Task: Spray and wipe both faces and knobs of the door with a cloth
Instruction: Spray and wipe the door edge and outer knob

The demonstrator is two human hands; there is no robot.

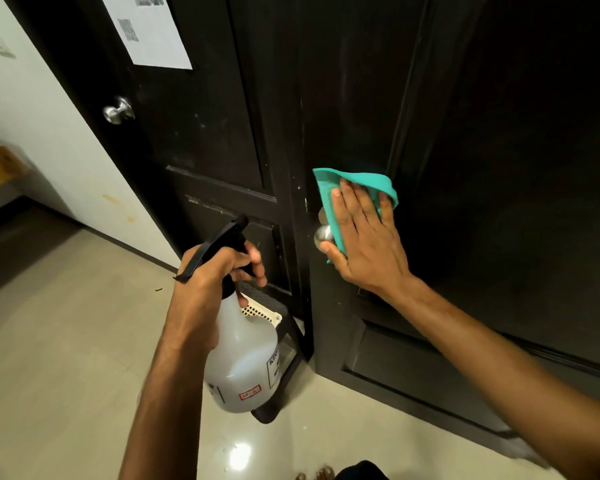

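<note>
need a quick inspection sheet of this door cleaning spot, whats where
surface: dark panelled door, scuffs near its edge
job's things: teal cloth flat on the door above a steel knob; spray bottle held off the floor
clutter: white perforated item behind the bottle, kind unclear
grippers: left hand grips the bottle's neck; right hand presses the cloth, fingers straight
cables: nothing seen
surroundings: second dark door with knob and paper notice; white wall; pale tiled floor
</note>
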